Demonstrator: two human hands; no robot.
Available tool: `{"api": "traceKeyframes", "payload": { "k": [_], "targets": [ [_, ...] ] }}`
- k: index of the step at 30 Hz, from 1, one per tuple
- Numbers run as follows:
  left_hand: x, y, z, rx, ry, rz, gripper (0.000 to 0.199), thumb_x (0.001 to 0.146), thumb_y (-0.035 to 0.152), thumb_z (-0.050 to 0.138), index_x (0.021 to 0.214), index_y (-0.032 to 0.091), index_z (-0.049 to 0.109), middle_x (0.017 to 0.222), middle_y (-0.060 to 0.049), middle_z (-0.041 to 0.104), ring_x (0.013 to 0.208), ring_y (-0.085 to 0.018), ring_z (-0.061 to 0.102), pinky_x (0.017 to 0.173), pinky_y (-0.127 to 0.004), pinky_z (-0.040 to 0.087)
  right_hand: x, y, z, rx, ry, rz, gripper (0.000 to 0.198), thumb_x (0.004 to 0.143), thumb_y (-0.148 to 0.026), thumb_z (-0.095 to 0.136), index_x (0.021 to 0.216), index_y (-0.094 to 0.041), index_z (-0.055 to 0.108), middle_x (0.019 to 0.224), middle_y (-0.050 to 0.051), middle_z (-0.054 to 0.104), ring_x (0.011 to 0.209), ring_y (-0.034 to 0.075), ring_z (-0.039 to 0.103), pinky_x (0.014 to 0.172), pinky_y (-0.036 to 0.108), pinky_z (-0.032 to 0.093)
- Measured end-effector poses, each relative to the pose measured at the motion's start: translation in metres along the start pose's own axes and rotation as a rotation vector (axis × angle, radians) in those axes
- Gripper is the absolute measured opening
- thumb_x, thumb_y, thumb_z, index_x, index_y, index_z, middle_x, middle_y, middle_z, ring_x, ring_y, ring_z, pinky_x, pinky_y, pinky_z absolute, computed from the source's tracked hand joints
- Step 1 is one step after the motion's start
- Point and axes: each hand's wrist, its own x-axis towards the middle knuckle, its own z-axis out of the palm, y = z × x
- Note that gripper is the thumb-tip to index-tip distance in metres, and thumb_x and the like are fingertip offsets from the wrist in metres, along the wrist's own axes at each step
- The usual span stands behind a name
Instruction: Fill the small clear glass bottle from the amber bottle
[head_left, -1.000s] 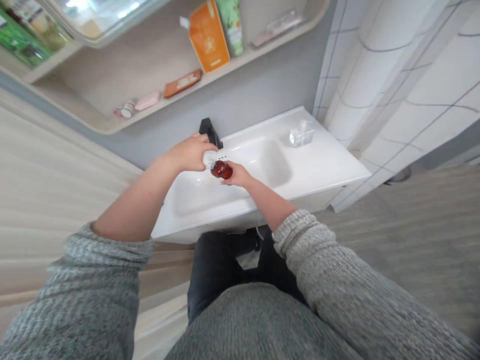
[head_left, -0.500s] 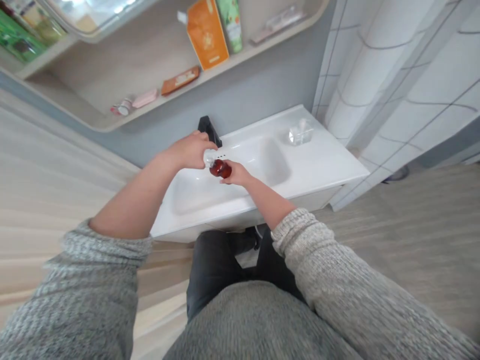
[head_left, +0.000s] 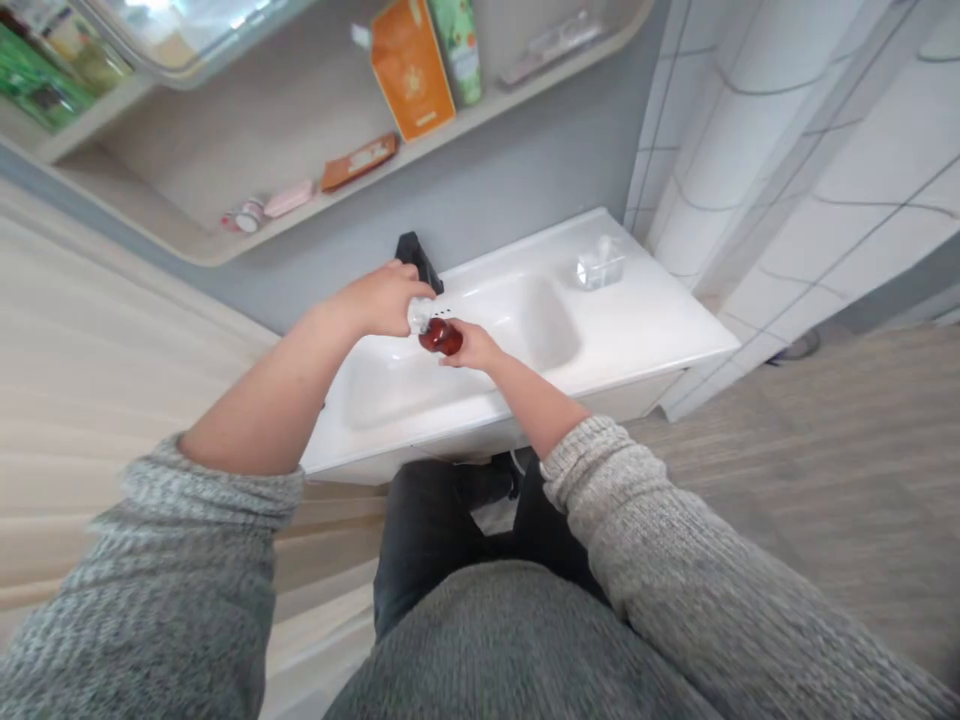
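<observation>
Over the basin of the white sink (head_left: 390, 395), my left hand (head_left: 386, 298) is closed around a small clear container (head_left: 419, 315), which its fingers partly cover. My right hand (head_left: 474, 347) grips a dark red-brown bottle (head_left: 441, 337) from the right, with the fingers wrapped around it. The bottle's end meets or nearly meets the container; I cannot tell whether they touch. Just behind my left hand stands a black faucet (head_left: 421, 262).
A clear pump dispenser (head_left: 598, 266) stands on the counter at the right. Above is a shelf (head_left: 225, 120) with an orange pouch (head_left: 414, 75), a green tube (head_left: 459, 50) and small packets. A pale curtain (head_left: 112, 350) hangs at the left; white pipes (head_left: 720, 150) run along the right.
Both hands, the bottle and the clear container stay in nearly the same place. Only a very slight shift of the camera shows.
</observation>
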Motion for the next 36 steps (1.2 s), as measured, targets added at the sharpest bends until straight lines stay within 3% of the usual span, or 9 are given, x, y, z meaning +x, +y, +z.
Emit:
{"api": "traceKeyframes", "payload": {
  "k": [9,16,20,22,25,27,31,36],
  "targets": [
    [-0.007,-0.004,0.007,-0.060,0.041,-0.024,0.065,0.067,0.038,0.086,0.131,0.030,0.086,0.111,-0.011,0.069,0.117,-0.040,0.064,0.110,-0.051,0.049,-0.001,-0.001,0.000,0.007,-0.009,-0.004,0.088,0.063,-0.032,0.105,0.144,-0.021,0.072,0.127,0.007,0.084,0.118,0.036,0.080,0.112,0.048,0.060],
    [-0.029,-0.019,0.034,-0.221,0.219,-0.129,0.076,0.066,0.044,0.092,0.140,0.026,0.080,0.124,-0.010,0.071,0.122,-0.038,0.064,0.114,-0.055,0.051,-0.003,-0.004,-0.001,0.053,0.000,0.015,0.089,0.062,-0.033,0.104,0.144,-0.019,0.072,0.129,0.008,0.083,0.120,0.035,0.078,0.113,0.047,0.060],
    [-0.050,-0.020,0.091,-0.524,0.414,-0.321,0.085,0.070,0.054,0.095,0.147,0.028,0.071,0.131,-0.009,0.068,0.119,-0.031,0.066,0.096,-0.044,0.059,-0.004,-0.007,-0.002,0.102,-0.009,0.020,0.090,0.062,-0.035,0.103,0.145,-0.018,0.071,0.128,0.009,0.083,0.118,0.035,0.079,0.111,0.047,0.061],
    [-0.060,-0.013,0.136,-0.782,0.626,-0.423,0.083,0.074,0.057,0.093,0.148,0.032,0.063,0.130,-0.007,0.068,0.120,-0.028,0.067,0.096,-0.042,0.059,-0.005,-0.008,-0.002,0.105,-0.012,0.029,0.091,0.061,-0.037,0.104,0.143,-0.017,0.072,0.127,0.009,0.083,0.116,0.034,0.079,0.110,0.047,0.061],
    [-0.077,0.002,0.203,-1.255,1.036,-0.538,0.078,0.068,0.055,0.098,0.131,0.032,0.059,0.118,-0.003,0.068,0.110,-0.024,0.072,0.098,-0.040,0.058,-0.005,-0.008,-0.004,0.088,-0.013,0.067,0.092,0.059,-0.040,0.105,0.141,-0.016,0.072,0.125,0.010,0.084,0.113,0.033,0.078,0.108,0.046,0.061],
    [-0.092,0.012,0.237,-1.441,1.170,-0.597,0.076,0.065,0.049,0.103,0.122,0.032,0.055,0.119,-0.002,0.069,0.110,-0.023,0.074,0.100,-0.039,0.058,-0.006,-0.008,-0.005,0.064,-0.005,0.106,0.091,0.059,-0.042,0.104,0.140,-0.016,0.071,0.123,0.009,0.084,0.111,0.033,0.078,0.106,0.047,0.062],
    [-0.124,0.024,0.273,-1.461,1.207,-0.702,0.079,0.060,0.037,0.106,0.117,0.030,0.052,0.119,-0.003,0.072,0.112,-0.024,0.076,0.100,-0.039,0.057,-0.006,-0.007,-0.010,0.026,0.022,0.145,0.087,0.059,-0.043,0.103,0.137,-0.019,0.071,0.119,0.008,0.083,0.107,0.033,0.078,0.105,0.049,0.062],
    [-0.135,0.027,0.284,-1.460,1.159,-0.756,0.079,0.057,0.032,0.105,0.118,0.029,0.055,0.115,-0.003,0.076,0.102,-0.023,0.076,0.095,-0.038,0.058,-0.006,-0.015,-0.011,-0.029,0.109,0.164,0.084,0.059,-0.043,0.101,0.134,-0.022,0.069,0.117,0.006,0.083,0.109,0.033,0.079,0.107,0.051,0.062]
  ]
}}
